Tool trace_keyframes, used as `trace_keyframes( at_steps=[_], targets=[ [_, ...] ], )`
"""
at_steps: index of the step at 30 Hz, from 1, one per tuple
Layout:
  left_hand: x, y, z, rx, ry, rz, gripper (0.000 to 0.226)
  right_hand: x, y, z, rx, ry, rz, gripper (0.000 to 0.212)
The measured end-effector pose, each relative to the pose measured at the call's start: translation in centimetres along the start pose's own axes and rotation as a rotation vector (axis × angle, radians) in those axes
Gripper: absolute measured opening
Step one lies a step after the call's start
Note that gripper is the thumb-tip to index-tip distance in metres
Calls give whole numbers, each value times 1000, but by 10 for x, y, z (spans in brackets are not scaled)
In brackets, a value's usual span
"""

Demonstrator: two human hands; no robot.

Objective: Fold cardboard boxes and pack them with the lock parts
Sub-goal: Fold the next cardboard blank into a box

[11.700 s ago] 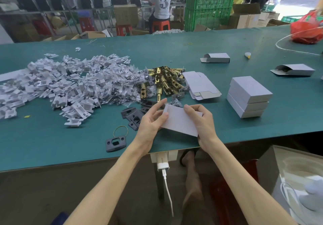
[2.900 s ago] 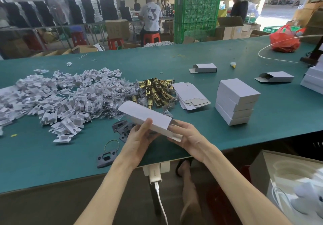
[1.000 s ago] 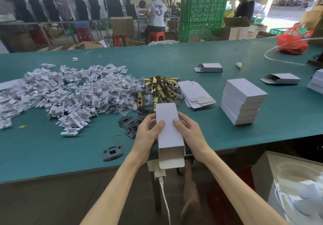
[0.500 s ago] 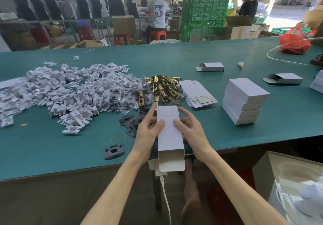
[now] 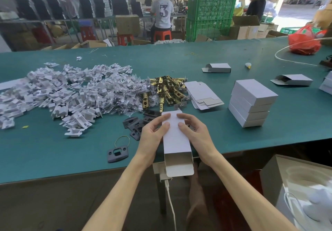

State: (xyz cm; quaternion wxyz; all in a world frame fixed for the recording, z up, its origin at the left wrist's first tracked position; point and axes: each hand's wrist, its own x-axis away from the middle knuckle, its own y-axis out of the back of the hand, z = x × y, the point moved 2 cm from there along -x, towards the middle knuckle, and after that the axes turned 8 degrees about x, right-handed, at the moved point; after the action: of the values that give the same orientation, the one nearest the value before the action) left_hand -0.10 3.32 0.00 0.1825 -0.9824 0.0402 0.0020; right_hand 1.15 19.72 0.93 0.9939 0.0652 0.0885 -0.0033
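Head view: the left grip [image 5: 152, 137] and right grip [image 5: 195, 135] pinch a white cardboard box [image 5: 177, 141] from either side, thumbs on its top face, fingers curled at its far end. The box sits at the green surface's [image 5: 53, 155] near edge, open flap end overhanging, brass latches [image 5: 167, 90] beyond.

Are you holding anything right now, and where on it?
The left hand and right hand grip the white cardboard box by its far half, one on each long side, thumbs on top. Its open, flapped end is free.
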Motion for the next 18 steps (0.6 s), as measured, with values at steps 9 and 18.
trace_keyframes(
  at_steps=[9, 18],
  targets=[
    [-1, 1, 2, 28, 9, 7, 35, -1, 1, -3, -22, -17, -11, 18],
    [-1, 0, 1, 101, 11, 85, 37, -1, 0, -3, -88, -54, -23, 18]
  ],
)
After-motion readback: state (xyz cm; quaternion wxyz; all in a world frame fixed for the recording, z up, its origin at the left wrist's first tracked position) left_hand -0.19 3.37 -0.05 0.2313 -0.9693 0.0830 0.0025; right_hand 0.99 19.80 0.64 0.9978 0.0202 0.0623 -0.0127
